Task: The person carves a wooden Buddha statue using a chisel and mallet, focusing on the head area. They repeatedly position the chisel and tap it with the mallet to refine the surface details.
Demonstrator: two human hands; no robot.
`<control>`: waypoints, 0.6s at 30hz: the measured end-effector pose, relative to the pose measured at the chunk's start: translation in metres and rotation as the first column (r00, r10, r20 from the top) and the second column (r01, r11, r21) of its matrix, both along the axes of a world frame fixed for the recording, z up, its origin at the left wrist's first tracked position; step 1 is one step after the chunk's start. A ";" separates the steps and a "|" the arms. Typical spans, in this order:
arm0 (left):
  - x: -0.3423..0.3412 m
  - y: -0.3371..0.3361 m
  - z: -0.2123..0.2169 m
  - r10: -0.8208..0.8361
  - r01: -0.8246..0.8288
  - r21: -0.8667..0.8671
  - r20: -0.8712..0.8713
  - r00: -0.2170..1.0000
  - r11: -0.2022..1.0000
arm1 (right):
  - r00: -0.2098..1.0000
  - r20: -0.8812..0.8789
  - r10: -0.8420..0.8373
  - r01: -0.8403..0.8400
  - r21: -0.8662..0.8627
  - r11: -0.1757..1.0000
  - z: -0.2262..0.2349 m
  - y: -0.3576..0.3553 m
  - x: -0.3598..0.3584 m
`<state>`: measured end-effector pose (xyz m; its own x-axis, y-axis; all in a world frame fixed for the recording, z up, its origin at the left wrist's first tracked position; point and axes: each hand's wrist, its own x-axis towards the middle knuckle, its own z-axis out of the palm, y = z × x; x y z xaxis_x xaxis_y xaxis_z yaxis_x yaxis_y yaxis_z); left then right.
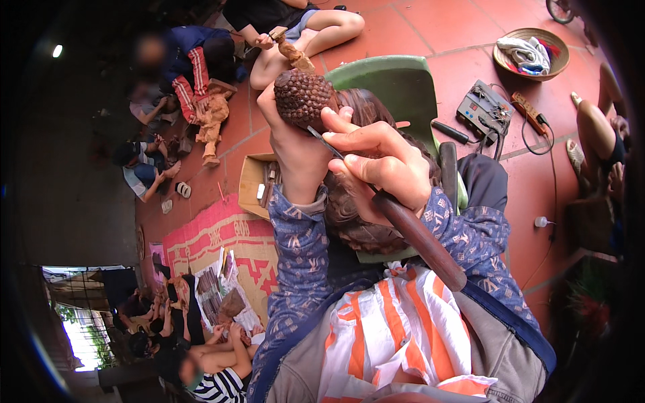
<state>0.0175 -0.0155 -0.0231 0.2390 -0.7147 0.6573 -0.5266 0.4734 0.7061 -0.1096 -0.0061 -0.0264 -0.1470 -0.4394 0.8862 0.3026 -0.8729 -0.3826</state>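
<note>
Stretching widest, the terracotta tiled floor (463,27) bears a green plastic chair (396,74). Over that chair, in front of the wearer's chest, is the dark brown wood carving (346,211), one rounded end covered in small knobs. The left hand (295,144) lies against that end; its fingers are hidden behind it, so I cannot tell their grip. The right hand (390,161) pinches a wooden-handled carving chisel (413,232), its slim blade (324,140) angled near the knobs' lower edge.
</note>
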 end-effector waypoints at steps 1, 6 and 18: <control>0.001 0.001 0.000 -0.006 0.006 -0.001 0.020 1.000 1.000 | 0.998 0.054 0.020 -0.021 0.022 1.000 -0.003 -0.001 0.004; 0.001 0.002 0.004 -0.062 0.062 -0.008 0.017 0.998 0.998 | 0.988 0.152 0.023 -0.044 0.135 0.990 0.004 0.000 0.000; 0.000 0.005 0.008 -0.038 0.038 0.051 -0.010 0.999 0.998 | 0.997 0.060 0.040 -0.048 0.131 0.990 0.008 -0.006 -0.007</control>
<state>0.0178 -0.0105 -0.0156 0.2169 -0.7560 0.6176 -0.5021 0.4562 0.7347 -0.1167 -0.0122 -0.0188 -0.1742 -0.5596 0.8103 0.3643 -0.8011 -0.4749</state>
